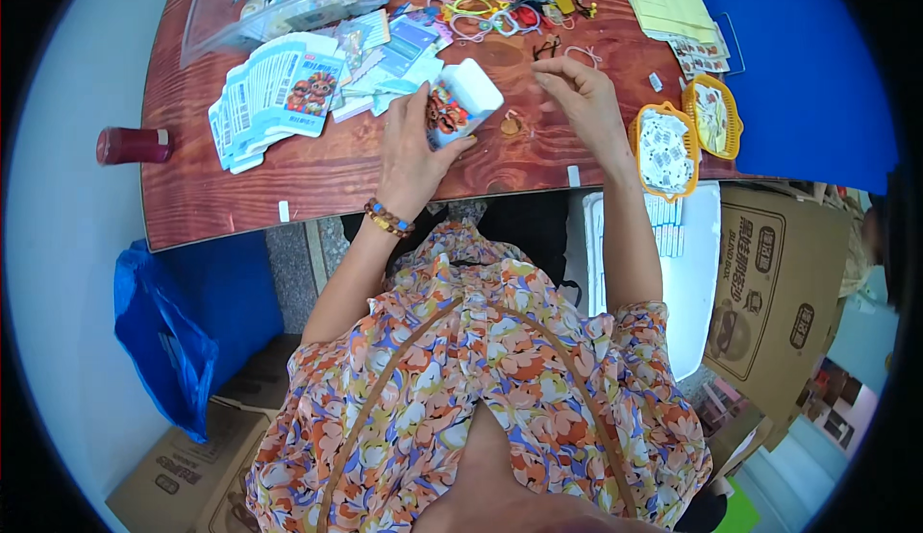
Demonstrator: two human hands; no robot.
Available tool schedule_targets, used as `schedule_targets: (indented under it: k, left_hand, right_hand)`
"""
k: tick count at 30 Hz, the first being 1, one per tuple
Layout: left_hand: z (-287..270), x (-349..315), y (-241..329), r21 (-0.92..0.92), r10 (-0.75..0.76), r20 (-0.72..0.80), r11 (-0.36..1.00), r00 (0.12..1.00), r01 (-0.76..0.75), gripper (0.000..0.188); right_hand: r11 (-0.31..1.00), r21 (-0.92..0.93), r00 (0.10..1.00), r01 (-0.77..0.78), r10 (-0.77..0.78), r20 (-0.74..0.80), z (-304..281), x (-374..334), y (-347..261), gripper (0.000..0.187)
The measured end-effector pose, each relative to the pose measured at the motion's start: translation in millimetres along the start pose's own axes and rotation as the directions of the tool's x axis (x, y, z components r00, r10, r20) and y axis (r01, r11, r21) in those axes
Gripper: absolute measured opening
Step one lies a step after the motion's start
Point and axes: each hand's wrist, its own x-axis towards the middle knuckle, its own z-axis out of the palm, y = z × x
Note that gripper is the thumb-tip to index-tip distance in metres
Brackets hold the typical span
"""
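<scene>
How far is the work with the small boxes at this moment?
Done: no finished boxes are clearly visible. In hand: the left hand holds one small box with its flap open, while the right hand pinches something too small to identify. Left: a fanned stack of flat boxes waits on the table.

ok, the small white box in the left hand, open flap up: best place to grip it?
Probably by the two long side walls, near the lower printed end, coming from the person's side. The small white box lies tilted on the wooden table, its open flap pointing away, and the left hand already clasps that end.
</scene>
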Motion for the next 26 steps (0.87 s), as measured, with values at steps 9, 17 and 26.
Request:
schedule_targets:
  k: [9, 17, 26]
  left_hand:
    - [4.2, 1.2, 5.8, -0.09, -0.05, -0.005, 0.995, 0.999, 0.05, 0.088]
    - [-1.9, -12.1, -0.9, -0.062, -0.053, 0.005, 0.997, 0.999, 0.053, 0.086]
    - [-4.2, -4.8, -4.4, 0.011, -0.055, 0.044, 0.998, 0.997, 0.055, 0.087]
  right_hand:
    - [0.977, -0.165, 0.979, -0.134, 0.104, -0.178, -15.9, 62.0, 54.9, 0.023]
    - [0.733, -0.679, 0.967, -0.037, -0.145, -0.209, 15.7, 104.1, 47.9, 0.023]
    - [0.758, -0.643, 0.991, -0.112, 0.039, -0.127, 5.9, 90.5, 40.2, 0.023]
